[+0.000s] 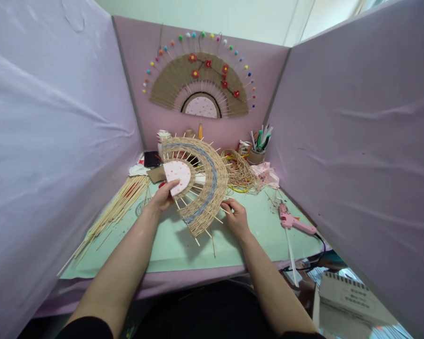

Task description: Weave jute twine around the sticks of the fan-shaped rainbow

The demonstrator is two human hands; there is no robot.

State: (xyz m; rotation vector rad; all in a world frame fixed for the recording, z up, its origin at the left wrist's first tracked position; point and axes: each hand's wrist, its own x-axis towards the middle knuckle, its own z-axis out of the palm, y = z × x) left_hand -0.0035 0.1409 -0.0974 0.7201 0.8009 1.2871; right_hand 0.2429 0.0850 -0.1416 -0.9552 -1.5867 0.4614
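Note:
A half-woven fan [201, 186] of tan cord with a blue band and wooden spokes is held tilted above the green mat [169, 245]. My left hand [164, 195] grips its pink dotted half-round centre, thumb on top. My right hand [236, 217] is closed at the fan's lower right edge, fingers pinched on the cord by the spoke ends.
A finished fan [201, 84] with red flowers and coloured beads hangs on the back wall. A bundle of thin sticks [116, 209] lies at the left. A tangle of cord [238, 174], a tool cup [256, 153] and a pink glue gun [293, 221] are at the right. Purple partitions close in three sides.

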